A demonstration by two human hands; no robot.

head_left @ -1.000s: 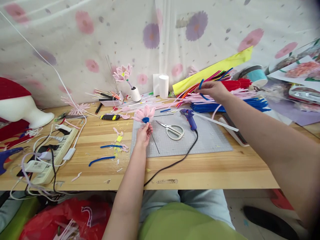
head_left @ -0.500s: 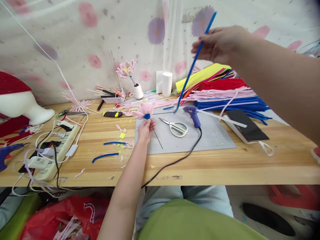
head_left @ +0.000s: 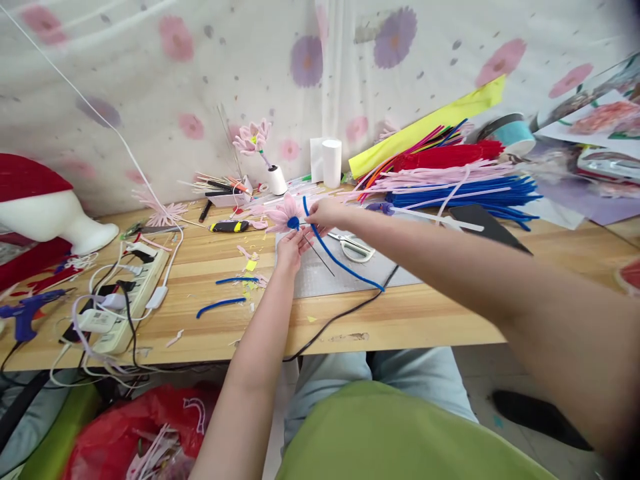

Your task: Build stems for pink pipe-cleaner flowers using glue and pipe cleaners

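Observation:
My left hand (head_left: 291,251) grips the dark thin stem (head_left: 320,259) of a pink pipe-cleaner flower (head_left: 286,212), close under its blue wrapped base (head_left: 293,223). The flower leans up and away from me above the cutting mat. My right hand (head_left: 323,215) pinches a blue pipe cleaner (head_left: 340,262) near its upper end, right beside the flower's base. From the fingers the pipe cleaner curves down to the right across the mat. Whether it touches the flower I cannot tell. Scissors (head_left: 356,248) lie on the grey mat (head_left: 320,283), partly under my right forearm.
A purple glue gun (head_left: 383,208) with a black cord lies behind my right forearm. Bundles of blue (head_left: 465,192) and red pipe cleaners (head_left: 445,157) are at the back right. On the left stand a power strip (head_left: 131,300) and a white foam head (head_left: 55,213). Blue offcuts (head_left: 223,306) lie left.
My right hand has come down and left from high over the table, bringing the blue pipe cleaner to the flower's base. The pipe cleaner now bends. My left hand still holds the stem.

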